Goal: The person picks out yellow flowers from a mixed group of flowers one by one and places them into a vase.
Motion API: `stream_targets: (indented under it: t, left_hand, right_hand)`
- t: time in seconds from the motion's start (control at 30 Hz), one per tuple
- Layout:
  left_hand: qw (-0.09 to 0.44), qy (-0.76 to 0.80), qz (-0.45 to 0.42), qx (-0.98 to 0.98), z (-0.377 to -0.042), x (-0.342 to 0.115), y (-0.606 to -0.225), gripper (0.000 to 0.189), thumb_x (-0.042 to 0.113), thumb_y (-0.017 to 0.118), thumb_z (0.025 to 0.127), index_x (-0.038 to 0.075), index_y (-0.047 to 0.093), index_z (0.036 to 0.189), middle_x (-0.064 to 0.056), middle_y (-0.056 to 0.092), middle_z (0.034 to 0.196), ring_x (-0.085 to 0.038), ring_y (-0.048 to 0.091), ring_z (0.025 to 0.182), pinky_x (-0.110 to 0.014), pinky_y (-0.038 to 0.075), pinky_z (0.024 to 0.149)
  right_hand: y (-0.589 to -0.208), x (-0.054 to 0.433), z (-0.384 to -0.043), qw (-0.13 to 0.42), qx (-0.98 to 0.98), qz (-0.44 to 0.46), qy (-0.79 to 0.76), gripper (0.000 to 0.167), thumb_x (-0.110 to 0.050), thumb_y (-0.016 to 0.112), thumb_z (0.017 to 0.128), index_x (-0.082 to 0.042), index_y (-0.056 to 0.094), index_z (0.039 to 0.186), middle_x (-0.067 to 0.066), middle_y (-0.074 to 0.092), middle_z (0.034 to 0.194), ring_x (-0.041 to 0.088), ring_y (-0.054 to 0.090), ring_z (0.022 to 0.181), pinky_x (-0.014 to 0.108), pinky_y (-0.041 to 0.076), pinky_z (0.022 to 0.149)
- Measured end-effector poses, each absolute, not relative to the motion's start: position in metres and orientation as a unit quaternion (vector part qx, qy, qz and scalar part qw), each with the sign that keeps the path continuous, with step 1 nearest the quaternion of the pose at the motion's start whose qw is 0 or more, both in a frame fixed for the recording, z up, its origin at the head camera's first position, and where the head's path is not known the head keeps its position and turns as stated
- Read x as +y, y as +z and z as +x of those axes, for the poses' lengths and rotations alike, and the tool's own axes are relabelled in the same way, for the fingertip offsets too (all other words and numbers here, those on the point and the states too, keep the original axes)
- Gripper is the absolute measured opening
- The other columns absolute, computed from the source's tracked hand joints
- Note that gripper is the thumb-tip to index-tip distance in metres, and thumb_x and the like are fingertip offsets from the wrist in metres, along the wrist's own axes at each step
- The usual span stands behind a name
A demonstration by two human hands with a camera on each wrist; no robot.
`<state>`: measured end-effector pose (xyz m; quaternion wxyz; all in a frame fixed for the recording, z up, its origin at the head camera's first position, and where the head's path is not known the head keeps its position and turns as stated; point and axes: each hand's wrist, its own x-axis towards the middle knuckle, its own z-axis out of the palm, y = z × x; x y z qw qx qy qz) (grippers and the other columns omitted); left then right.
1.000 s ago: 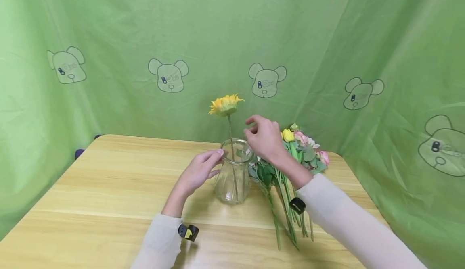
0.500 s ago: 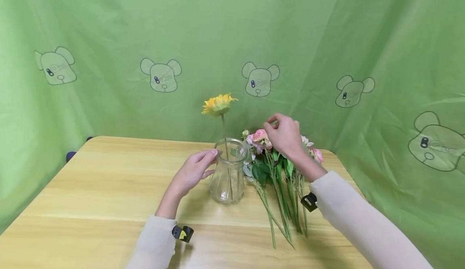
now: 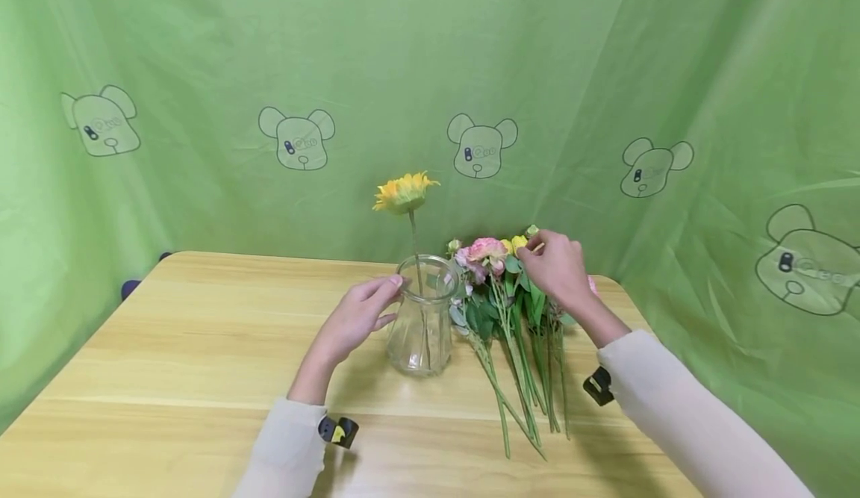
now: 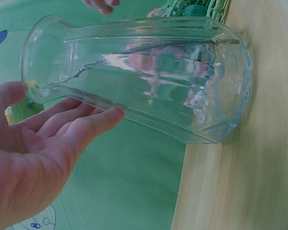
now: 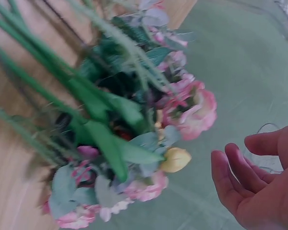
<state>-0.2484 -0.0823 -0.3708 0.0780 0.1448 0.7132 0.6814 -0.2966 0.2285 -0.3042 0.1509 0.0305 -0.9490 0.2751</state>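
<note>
A clear glass vase [image 3: 418,334] stands upright on the table, with one yellow sunflower [image 3: 405,193] leaning in it. My left hand [image 3: 356,319] touches the vase's left side. In the left wrist view, the thumb is at the rim [image 4: 30,62] and fairly straight fingers lie against the glass below. My right hand [image 3: 556,266] hovers above the flower heads to the right of the vase, its fingers loosely bent. The right wrist view shows nothing held in it; a yellow tulip bud [image 5: 175,159] and a pink flower [image 5: 194,112] are nearest its fingertips.
Several artificial flowers lie in a bunch right of the vase, their green stems [image 3: 517,386] pointing toward the table's front. The wooden table [image 3: 201,349] has a back edge close to a green curtain [image 3: 376,50] printed with bear heads. Black straps are on both wrists.
My right hand has moved from beside the vase rim rightward and down over the flowers, uncovering pink and yellow heads. My left hand stays at the vase. The head view has shifted slightly.
</note>
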Motion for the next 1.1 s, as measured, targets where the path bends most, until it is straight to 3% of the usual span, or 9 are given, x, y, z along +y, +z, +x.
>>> stream_targets:
  t: [0.6,0.83,0.97,1.1]
  left_hand:
    - [0.079,0.679,0.139,0.717,-0.249,-0.078,-0.372,0.054,0.041,0.046,0.108,0.002,0.051,0.146,-0.015,0.05,0.153,-0.033,0.046,0.144,-0.044,0.051,0.111]
    - [0.076,0.677,0.139,0.718,-0.249,-0.079,-0.373,0.056,0.042,0.046,0.108,0.002,0.052,0.146,-0.014,0.051,0.153,-0.033,0.046,0.144,-0.043,0.051,0.11]
    - [0.075,0.676,0.14,0.719,-0.248,-0.08,-0.372,0.056,0.043,0.046,0.108,0.002,0.052,0.145,-0.015,0.051,0.153,-0.034,0.046,0.143,-0.044,0.051,0.11]
    - [0.075,0.676,0.141,0.72,-0.248,-0.082,-0.371,0.056,0.043,0.046,0.108,0.002,0.052,0.145,-0.015,0.051,0.152,-0.034,0.046,0.143,-0.043,0.052,0.11]
  right_hand:
    - [-0.359,0.279,-0.284,0.116,-0.971,0.041,0.206,0.02,-0.016,0.068,0.094,0.002,0.068,0.086,0.007,0.064,0.063,0.019,0.053,0.054,0.032,0.045,0.051]
    - [-0.375,0.281,-0.28,0.05,-0.98,0.02,0.193,0.034,-0.022,0.072,0.092,-0.009,0.056,0.064,-0.002,0.048,0.053,0.014,0.042,0.05,0.027,0.037,0.052]
    - [-0.381,0.282,-0.279,0.042,-0.982,0.021,0.184,0.04,-0.022,0.076,0.089,-0.013,0.051,0.058,-0.005,0.044,0.049,0.013,0.04,0.049,0.027,0.036,0.055]
    - [-0.385,0.282,-0.28,0.032,-0.981,0.026,0.189,0.044,-0.022,0.078,0.087,-0.014,0.051,0.053,-0.007,0.04,0.044,0.01,0.036,0.043,0.024,0.032,0.048]
